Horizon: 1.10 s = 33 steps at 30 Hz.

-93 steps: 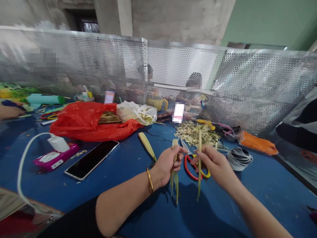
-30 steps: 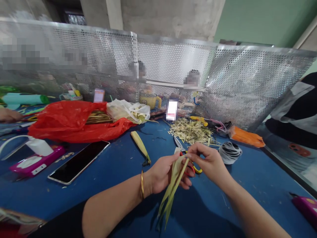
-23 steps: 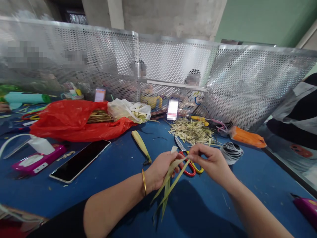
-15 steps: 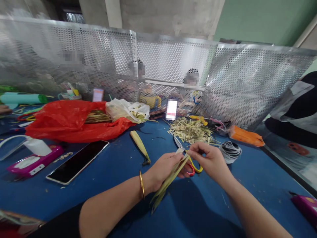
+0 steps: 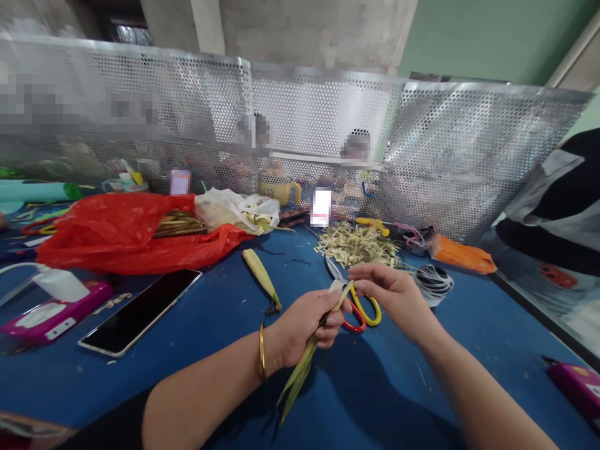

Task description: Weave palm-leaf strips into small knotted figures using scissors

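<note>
My left hand (image 5: pixel 304 322), with a gold bangle at the wrist, is closed around a bundle of pale green corn husk strips (image 5: pixel 297 378). Their loose ends hang down toward me. At the upper tip of the bundle, my right hand (image 5: pixel 391 290) pinches the husk between thumb and forefinger. Scissors (image 5: pixel 373 310) with red and yellow handles lie on the blue table just behind and beneath my hands, partly covered. To the left of them rests a folded, pointed piece of husk (image 5: pixel 261 278). A heap of husk scraps (image 5: pixel 359 244) lies beyond the scissors.
At left are a red plastic bag (image 5: pixel 107 228), a white bag (image 5: pixel 229 206), a phone (image 5: pixel 143 312) and a purple power strip (image 5: pixel 70 312). A roll of white cord (image 5: pixel 434 284) and an orange packet (image 5: pixel 462 253) lie right. People sit behind a perforated metal divider (image 5: pixel 319 106).
The husk bundle has turned more upright in my left hand, whose fingers now wrap around it. My right fingers stay at its tip. The view has shifted slightly.
</note>
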Each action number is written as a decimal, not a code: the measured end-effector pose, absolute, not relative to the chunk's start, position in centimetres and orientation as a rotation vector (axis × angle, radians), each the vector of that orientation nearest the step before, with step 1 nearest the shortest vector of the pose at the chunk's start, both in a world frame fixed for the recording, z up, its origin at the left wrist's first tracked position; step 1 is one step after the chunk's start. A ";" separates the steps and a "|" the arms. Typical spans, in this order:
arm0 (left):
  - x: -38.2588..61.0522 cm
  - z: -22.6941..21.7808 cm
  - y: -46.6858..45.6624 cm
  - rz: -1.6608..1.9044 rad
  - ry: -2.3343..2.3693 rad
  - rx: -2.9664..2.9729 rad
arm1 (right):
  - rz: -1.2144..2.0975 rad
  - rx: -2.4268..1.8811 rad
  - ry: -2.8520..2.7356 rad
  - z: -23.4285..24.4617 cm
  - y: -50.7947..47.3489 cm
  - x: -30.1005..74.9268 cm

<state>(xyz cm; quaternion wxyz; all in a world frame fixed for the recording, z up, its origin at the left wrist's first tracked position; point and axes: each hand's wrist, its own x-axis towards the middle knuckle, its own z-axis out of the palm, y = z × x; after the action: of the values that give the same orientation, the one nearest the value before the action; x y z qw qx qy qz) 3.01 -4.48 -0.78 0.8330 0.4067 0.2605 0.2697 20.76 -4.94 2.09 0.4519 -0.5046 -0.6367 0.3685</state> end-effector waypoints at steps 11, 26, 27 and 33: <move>3.0 -0.9 -4.4 0.531 0.507 0.816 | 0.999 -1.098 -1.485 1.3 -5.1 19.7; 3.3 -1.9 -3.8 0.704 0.716 1.024 | 1.388 -0.846 -1.553 3.4 -6.6 21.4; 3.3 -1.8 -3.8 0.679 0.701 1.007 | 1.369 -0.914 -1.562 3.2 -6.6 20.9; 3.7 -1.6 -4.5 0.605 0.768 0.938 | 1.073 -1.106 -1.512 1.4 -6.0 18.7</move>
<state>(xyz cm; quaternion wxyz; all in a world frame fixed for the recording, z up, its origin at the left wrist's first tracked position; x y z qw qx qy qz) 3.67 -4.45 -1.57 0.7793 0.4339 0.3551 0.2798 18.71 -5.99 1.35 0.4718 -0.4517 -0.6177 0.4381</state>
